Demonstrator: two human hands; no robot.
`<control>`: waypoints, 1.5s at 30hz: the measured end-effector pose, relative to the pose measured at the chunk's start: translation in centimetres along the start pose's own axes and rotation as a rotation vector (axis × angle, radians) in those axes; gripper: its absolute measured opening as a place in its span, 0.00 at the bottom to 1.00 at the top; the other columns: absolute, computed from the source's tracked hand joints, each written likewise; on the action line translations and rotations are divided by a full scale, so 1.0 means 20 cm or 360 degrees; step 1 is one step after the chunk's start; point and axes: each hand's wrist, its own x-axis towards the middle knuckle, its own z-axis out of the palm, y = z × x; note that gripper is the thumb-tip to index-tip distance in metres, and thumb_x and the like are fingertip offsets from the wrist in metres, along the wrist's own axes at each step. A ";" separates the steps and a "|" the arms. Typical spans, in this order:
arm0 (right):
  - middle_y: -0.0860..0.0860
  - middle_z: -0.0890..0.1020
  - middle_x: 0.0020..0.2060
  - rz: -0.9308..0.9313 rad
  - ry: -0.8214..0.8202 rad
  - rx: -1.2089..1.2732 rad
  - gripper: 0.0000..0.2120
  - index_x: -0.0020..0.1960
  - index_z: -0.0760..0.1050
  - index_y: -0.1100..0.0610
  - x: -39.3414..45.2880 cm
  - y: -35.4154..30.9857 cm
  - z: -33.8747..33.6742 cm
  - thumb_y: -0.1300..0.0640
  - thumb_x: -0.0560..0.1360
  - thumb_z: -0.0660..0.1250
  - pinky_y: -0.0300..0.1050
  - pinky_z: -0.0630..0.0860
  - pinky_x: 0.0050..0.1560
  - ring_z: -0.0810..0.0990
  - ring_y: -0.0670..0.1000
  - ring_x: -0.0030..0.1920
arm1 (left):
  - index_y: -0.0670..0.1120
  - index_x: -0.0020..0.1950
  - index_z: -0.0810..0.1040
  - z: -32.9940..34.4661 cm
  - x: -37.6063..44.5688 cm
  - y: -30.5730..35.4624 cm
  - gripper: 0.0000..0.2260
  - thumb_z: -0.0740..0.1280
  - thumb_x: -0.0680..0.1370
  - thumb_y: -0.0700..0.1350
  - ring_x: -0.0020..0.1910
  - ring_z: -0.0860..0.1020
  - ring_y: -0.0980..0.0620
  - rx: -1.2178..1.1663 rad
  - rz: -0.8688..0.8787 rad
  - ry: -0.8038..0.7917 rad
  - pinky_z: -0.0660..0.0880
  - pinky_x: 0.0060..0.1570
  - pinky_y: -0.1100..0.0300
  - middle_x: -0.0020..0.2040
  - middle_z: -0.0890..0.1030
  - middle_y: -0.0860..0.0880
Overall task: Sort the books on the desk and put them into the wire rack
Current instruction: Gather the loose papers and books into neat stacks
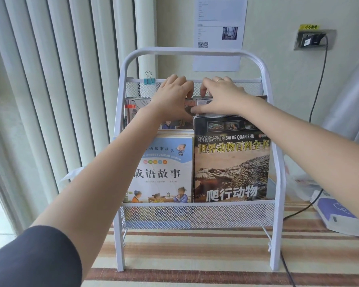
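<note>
A: Where are the books sitting?

B: In the white wire rack [199, 214], which is standing on the striped counter [195, 255]. The lower front tier is holding two stacks upright, side by side: a pale blue idiom storybook [164, 172] on the left and a dark reptile encyclopedia [232, 162] with a crocodile on its cover on the right. Their edges are touching.

A: And the upper tier?

B: More books are standing there, behind the front ones. A red-and-white illustrated book [133, 112] is showing at the left end, and a dark-covered book [203, 101] is sitting near the middle, mostly hidden by the hands.

A: What are the hands doing?

B: Both are reaching over the front tier to the upper one. The left hand [172, 96] is lying over the tops of the books, fingers curling down behind them; I cannot tell whether its grip is closing on one. The right hand [222, 96] is pinching the top edge of the dark-covered book, its thumb in front and fingers over the top.

A: Anything else nearby?

B: A blue binder clip [149, 79] is hanging on the rack's top mesh rail, and a white-and-purple box [338, 212] is lying on the counter to the right, with a black cable [298, 212] running past it.
</note>
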 end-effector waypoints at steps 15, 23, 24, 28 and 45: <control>0.51 0.82 0.48 0.0005 0.0067 0.0350 0.07 0.52 0.79 0.53 -0.15 0.35 -0.19 0.57 0.78 0.64 0.43 0.72 0.54 0.77 0.48 0.49 | 0.56 0.58 0.79 -0.03 0.01 -0.01 0.17 0.67 0.70 0.51 0.69 0.62 0.44 -0.0539 -0.0136 -0.0108 0.48 0.70 0.55 0.55 0.71 0.52; 0.47 0.80 0.46 -0.0023 0.0283 -0.0157 0.10 0.46 0.79 0.48 -0.23 0.48 -0.17 0.50 0.67 0.75 0.47 0.58 0.57 0.71 0.52 0.56 | 0.62 0.55 0.78 -0.01 0.01 -0.02 0.16 0.74 0.68 0.56 0.66 0.65 0.46 -0.0506 -0.0030 -0.0062 0.50 0.67 0.57 0.52 0.76 0.56; 0.47 0.80 0.47 -0.0048 0.0287 -0.0217 0.11 0.46 0.77 0.50 -0.23 0.47 -0.16 0.52 0.66 0.75 0.49 0.58 0.58 0.70 0.52 0.57 | 0.61 0.56 0.79 -0.01 0.01 -0.02 0.17 0.75 0.68 0.55 0.64 0.67 0.44 -0.0469 -0.0025 -0.0032 0.52 0.66 0.58 0.52 0.77 0.54; 0.49 0.78 0.46 0.0002 0.0259 -0.0320 0.12 0.42 0.73 0.52 -0.19 0.46 -0.15 0.55 0.65 0.76 0.49 0.58 0.56 0.71 0.54 0.56 | 0.56 0.56 0.80 -0.02 0.00 0.01 0.18 0.74 0.68 0.57 0.59 0.69 0.47 -0.0368 -0.0023 0.0084 0.56 0.60 0.60 0.49 0.77 0.55; 0.48 0.74 0.42 -0.0029 0.0369 -0.0280 0.16 0.48 0.72 0.52 -0.19 0.42 -0.08 0.48 0.67 0.74 0.50 0.64 0.53 0.75 0.56 0.51 | 0.50 0.58 0.74 0.02 0.01 0.02 0.22 0.74 0.67 0.54 0.54 0.68 0.47 -0.0111 0.0046 0.0104 0.57 0.62 0.55 0.52 0.76 0.50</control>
